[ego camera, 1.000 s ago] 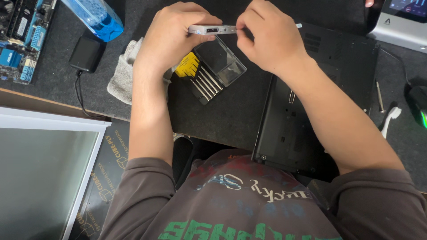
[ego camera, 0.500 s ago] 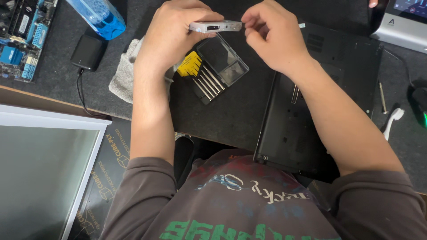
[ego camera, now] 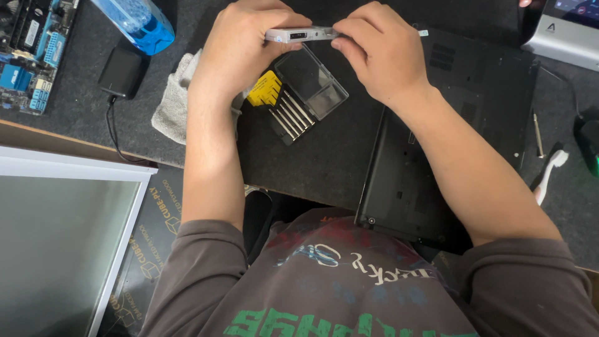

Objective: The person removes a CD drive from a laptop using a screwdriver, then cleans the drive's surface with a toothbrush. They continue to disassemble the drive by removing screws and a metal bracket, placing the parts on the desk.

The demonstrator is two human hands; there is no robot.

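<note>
Slim device [ego camera: 301, 34] in both hands: silver-grey, dark port slots along its edge. Screwdriver set [ego camera: 293, 100]: clear lid, yellow insert, silver shafts, black tray. Laptop base [ego camera: 437, 150]: matte black. Tabletop [ego camera: 312, 162] mat: dark charcoal. Cloth [ego camera: 175, 100]: off-white. Bottle [ego camera: 138, 22]: translucent blue. Power adapter [ego camera: 121, 72]: black. Circuit board [ego camera: 31, 50]: blue and black. Shirt [ego camera: 337, 281]: brown-grey, green print.

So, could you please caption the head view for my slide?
Both hands, left and right, hold a slim silver device above a screwdriver set.
</note>
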